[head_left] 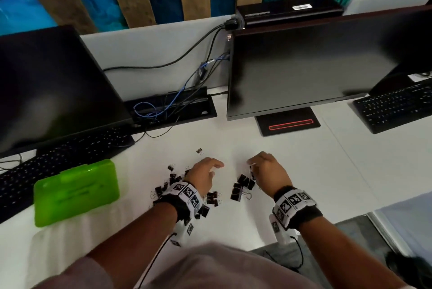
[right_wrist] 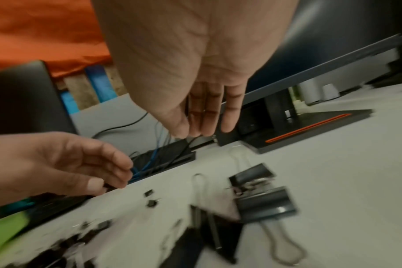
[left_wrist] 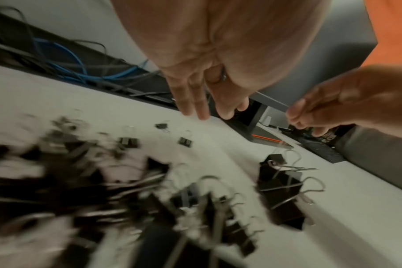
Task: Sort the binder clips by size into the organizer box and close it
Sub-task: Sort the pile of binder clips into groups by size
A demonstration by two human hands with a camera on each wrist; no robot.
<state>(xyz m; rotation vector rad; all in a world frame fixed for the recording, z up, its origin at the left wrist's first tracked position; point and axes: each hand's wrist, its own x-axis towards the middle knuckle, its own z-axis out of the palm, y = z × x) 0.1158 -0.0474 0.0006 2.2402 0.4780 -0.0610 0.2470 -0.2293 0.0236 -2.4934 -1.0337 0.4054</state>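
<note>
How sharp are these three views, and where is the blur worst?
Head view: mostly sharp, desk evenly lit, slight softness at the edges. Left wrist view: clip pile heavily smeared by motion. Right wrist view: large clips blurred, dim overall.

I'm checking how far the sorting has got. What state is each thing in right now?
Green organizer box: closed, on the desk.
Mixed pile of binder clips: loose, unsorted.
Large clips: grouped apart, by the right hand.
Left hand: above the pile; grip unclear.
Right hand: pinching a clip's wire handle.
Monitors: dark.
</note>
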